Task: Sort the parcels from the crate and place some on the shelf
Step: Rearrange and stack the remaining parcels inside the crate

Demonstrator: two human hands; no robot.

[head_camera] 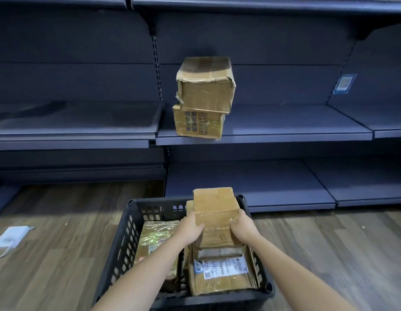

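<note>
I have both hands on one cardboard box (214, 212) at the far end of the black crate (125, 239). My left hand (191, 227) has its grip curled around the box's left side, and my right hand (242, 225) clamps its right side, fingers wrapped over the near edge. The box sits raised above the other parcels in the crate: a labelled parcel (219, 270) lies flat just under my hands, and a taped parcel (158, 241) lies to its left. On the dark blue shelf (285, 133) ahead, a large box (206, 84) rests stacked on a printed box (198, 124). The crate stands on the wooden floor (60, 243), where white papers (10, 237) lie well to the left.
</note>
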